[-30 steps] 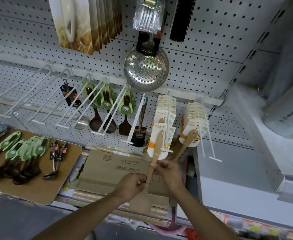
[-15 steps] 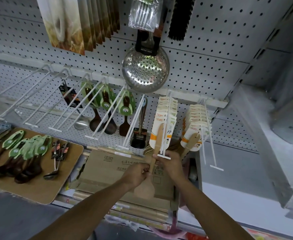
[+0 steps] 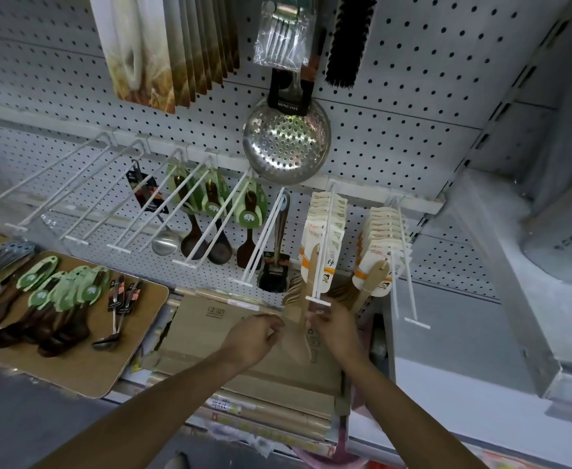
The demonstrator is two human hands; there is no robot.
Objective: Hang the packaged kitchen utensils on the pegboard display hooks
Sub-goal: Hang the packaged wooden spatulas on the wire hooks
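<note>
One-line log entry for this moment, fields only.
stage: hanging | item: wooden spatula at hook tip | left hand: near blade, grip unclear | right hand: at handle, grip unclear

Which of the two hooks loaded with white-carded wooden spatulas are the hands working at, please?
The left hook: both the left hand and right hand sit just below its tip, at the wooden spatula. The right hook hangs untouched.

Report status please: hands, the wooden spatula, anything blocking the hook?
Right hand pinches wooden spatula at hook tip. Left hand curled beside it; grip unclear. Hook already crowded with packaged spatulas.
</note>
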